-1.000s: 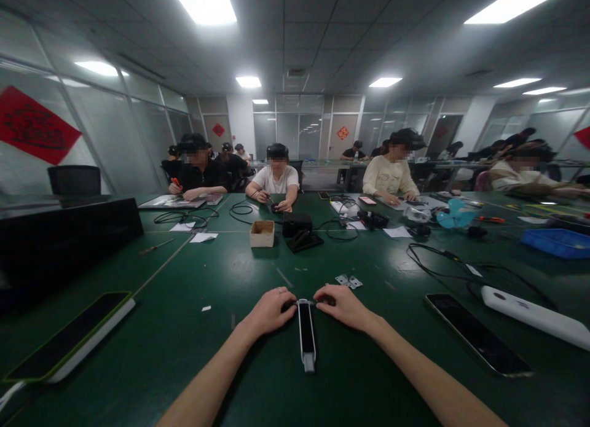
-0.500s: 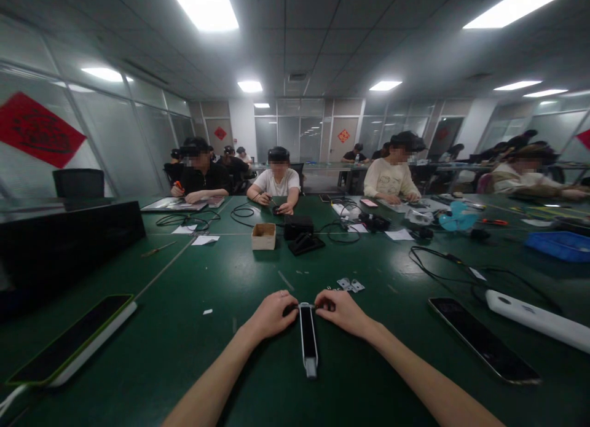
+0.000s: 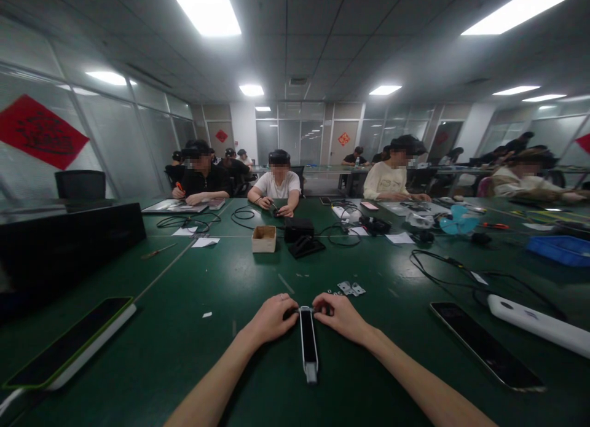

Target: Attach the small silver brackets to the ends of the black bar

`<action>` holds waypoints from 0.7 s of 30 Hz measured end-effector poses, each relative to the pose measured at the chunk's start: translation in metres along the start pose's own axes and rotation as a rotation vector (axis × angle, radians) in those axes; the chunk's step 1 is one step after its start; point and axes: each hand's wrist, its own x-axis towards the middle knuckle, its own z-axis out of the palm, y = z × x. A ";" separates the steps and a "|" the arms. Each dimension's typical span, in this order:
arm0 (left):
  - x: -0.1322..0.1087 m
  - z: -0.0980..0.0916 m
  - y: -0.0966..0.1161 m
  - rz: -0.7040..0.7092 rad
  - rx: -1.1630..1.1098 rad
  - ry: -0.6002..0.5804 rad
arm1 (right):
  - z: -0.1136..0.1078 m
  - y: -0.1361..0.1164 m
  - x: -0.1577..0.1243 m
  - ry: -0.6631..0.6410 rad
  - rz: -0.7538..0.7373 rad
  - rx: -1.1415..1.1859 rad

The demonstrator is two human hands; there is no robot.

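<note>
A narrow black device with a pale frame (image 3: 308, 344) lies lengthwise on the green table (image 3: 184, 329), its light grey end towards me. My left hand (image 3: 275, 317) is at the left of its far end, thumb and fingers pinched together. At the right of the same end, my right hand (image 3: 340, 315) has its fingers curled into a pinch. Whatever small part either hand holds is too small to make out. Small metal plates (image 3: 351, 289) lie beyond my right hand, with tiny pieces beside them.
Phones lie at the left (image 3: 74, 341) and right (image 3: 483, 344). A white device (image 3: 537, 322) and black cables are at the right edge. Further off stand a small cardboard box (image 3: 264, 239), a black box (image 3: 298, 229) and a blue tray (image 3: 560, 249). People sit across the table.
The view has tilted slightly, so things sit a little lower in it. Both hands remain beside the device's far end, with barely any movement.
</note>
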 end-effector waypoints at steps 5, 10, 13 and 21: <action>0.000 0.000 0.000 0.006 0.001 -0.002 | 0.000 0.000 0.000 -0.002 0.000 -0.008; 0.001 0.002 -0.002 0.020 0.009 -0.001 | 0.001 -0.002 0.000 0.008 -0.004 -0.013; 0.001 0.004 -0.004 0.029 0.009 0.013 | 0.001 -0.003 0.000 0.027 -0.014 -0.007; 0.001 0.007 -0.006 0.032 0.003 0.045 | 0.002 -0.004 0.000 0.009 -0.007 -0.009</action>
